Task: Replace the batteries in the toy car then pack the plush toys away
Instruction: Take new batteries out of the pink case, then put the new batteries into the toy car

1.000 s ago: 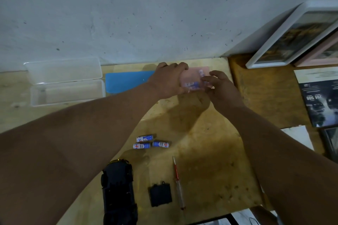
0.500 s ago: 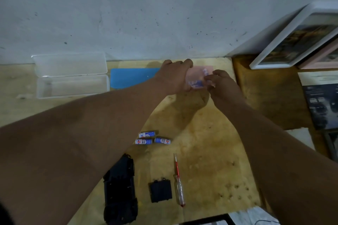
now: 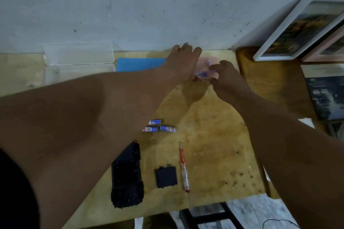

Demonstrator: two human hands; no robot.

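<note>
gripping pink battery pack (image 3: 205, 65) | both hands: left (image 3: 183, 63), right (image 3: 224, 72)

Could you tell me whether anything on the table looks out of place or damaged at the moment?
Nothing looks damaged. The toy car lies upside down with its battery cover off beside it, next to the screwdriver; three loose batteries lie scattered above. Both fit a battery change in progress.
</note>
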